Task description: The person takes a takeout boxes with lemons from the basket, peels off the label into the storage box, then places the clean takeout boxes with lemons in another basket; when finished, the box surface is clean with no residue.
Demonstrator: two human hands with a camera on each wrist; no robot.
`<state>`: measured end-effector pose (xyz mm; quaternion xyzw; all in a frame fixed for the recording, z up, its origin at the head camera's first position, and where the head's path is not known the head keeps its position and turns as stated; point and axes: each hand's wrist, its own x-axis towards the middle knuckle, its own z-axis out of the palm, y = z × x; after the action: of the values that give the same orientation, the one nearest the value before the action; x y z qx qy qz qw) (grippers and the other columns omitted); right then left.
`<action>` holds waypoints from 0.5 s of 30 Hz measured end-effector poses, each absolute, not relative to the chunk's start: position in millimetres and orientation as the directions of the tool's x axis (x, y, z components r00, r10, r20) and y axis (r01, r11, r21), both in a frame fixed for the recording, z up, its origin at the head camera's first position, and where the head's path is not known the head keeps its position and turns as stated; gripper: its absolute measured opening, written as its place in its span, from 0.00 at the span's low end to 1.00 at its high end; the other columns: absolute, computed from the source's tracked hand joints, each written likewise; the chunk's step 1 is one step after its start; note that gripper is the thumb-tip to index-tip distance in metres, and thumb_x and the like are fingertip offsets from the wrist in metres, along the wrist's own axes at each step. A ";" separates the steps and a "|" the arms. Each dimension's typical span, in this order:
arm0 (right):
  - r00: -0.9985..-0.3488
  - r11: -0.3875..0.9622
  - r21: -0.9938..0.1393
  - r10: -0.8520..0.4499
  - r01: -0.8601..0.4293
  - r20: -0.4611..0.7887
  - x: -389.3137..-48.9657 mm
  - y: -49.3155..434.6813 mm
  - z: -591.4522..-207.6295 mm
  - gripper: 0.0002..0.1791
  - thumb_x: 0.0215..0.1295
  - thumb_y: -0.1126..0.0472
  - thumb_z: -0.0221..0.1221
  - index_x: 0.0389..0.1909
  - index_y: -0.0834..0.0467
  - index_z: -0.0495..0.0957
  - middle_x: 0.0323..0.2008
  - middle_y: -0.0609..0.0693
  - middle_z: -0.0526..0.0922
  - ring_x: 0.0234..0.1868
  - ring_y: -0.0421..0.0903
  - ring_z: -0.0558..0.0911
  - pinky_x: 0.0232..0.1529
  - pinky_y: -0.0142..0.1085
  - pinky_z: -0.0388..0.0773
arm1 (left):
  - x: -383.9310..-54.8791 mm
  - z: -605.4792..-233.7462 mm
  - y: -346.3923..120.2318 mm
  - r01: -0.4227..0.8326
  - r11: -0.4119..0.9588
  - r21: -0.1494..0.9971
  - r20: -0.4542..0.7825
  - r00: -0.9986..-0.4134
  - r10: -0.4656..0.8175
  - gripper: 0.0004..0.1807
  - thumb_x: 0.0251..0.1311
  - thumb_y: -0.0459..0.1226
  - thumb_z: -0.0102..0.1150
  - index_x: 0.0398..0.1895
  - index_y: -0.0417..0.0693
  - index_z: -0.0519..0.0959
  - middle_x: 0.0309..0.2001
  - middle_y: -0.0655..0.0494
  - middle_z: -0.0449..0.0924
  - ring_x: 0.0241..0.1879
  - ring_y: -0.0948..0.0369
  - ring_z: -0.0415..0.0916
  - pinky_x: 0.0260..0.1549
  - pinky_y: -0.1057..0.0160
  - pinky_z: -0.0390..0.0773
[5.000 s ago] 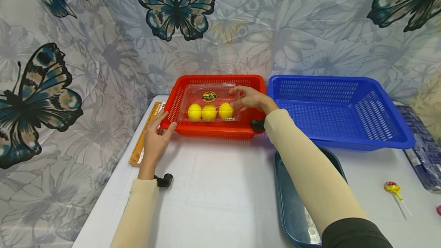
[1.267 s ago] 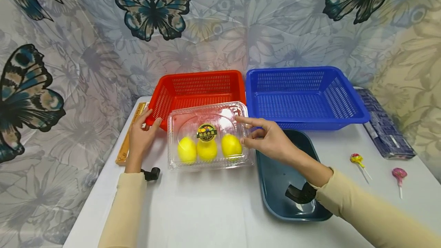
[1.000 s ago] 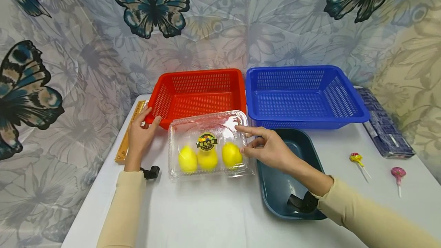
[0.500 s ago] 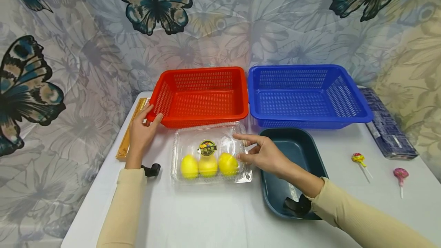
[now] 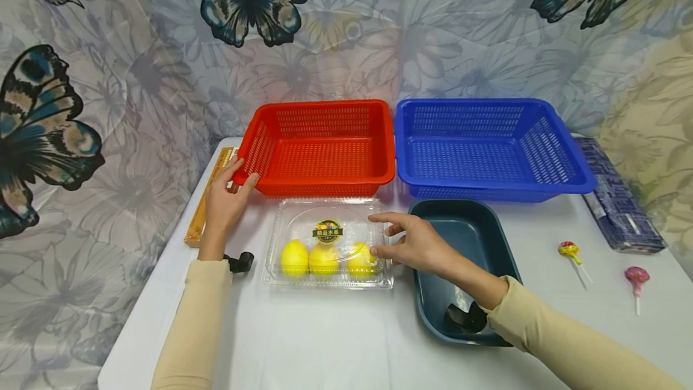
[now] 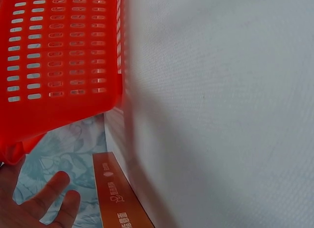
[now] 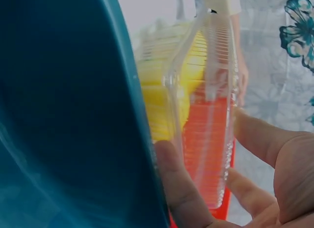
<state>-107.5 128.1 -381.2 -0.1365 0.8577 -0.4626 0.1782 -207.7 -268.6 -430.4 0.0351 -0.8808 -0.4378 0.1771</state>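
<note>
My right hand grips the right end of a clear plastic fruit box on the white table. Its thumb lies along one face and a finger along the other. Three yellow lemons show inside, below a black-and-gold label. My left hand touches the near left corner of a red slotted basket. In the left wrist view, its fingers are spread, one against the basket's rim.
A blue basket stands right of the red one. A dark teal tray lies under my right forearm. Two lollipops and a navy patterned packet lie at the right. An orange-brown box lies beside my left hand.
The fruit box has come out of the red basket, down and toward me in my right hand, and now lies flat in front of it. My left hand has stayed at the basket's corner.
</note>
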 end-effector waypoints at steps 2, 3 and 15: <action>-0.897 0.549 -0.832 -0.405 -0.082 -0.179 -107.7 128.4 -379.6 0.35 0.60 0.56 0.73 0.68 0.53 0.75 0.59 0.69 0.78 0.44 0.54 0.88 0.37 0.40 0.87 | -208.6 -429.8 -267.9 0.093 0.611 0.786 0.280 -0.935 -0.218 0.34 0.63 0.53 0.66 0.71 0.53 0.74 0.75 0.63 0.67 0.72 0.57 0.69 0.59 0.47 0.80; -0.895 0.554 -0.828 -0.407 -0.086 -0.180 -107.8 128.5 -378.6 0.35 0.60 0.56 0.73 0.68 0.53 0.75 0.59 0.69 0.78 0.47 0.56 0.87 0.38 0.40 0.87 | -208.8 -429.4 -267.6 0.093 0.610 0.787 0.281 -0.935 -0.219 0.33 0.64 0.53 0.66 0.71 0.53 0.75 0.75 0.63 0.67 0.72 0.57 0.69 0.59 0.47 0.80; -0.850 0.584 -0.808 -0.464 -0.081 -0.250 -110.7 133.0 -367.1 0.40 0.62 0.54 0.71 0.74 0.53 0.69 0.68 0.73 0.71 0.27 0.46 0.89 0.42 0.42 0.86 | -207.7 -426.9 -267.1 0.085 0.623 0.778 0.264 -0.943 -0.201 0.35 0.64 0.55 0.65 0.71 0.52 0.73 0.77 0.61 0.65 0.74 0.54 0.66 0.62 0.47 0.78</action>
<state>-110.7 133.0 -367.1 -0.1580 0.8613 -0.4280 0.2235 -207.7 -267.1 -426.9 0.0326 -0.8855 -0.4331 0.1651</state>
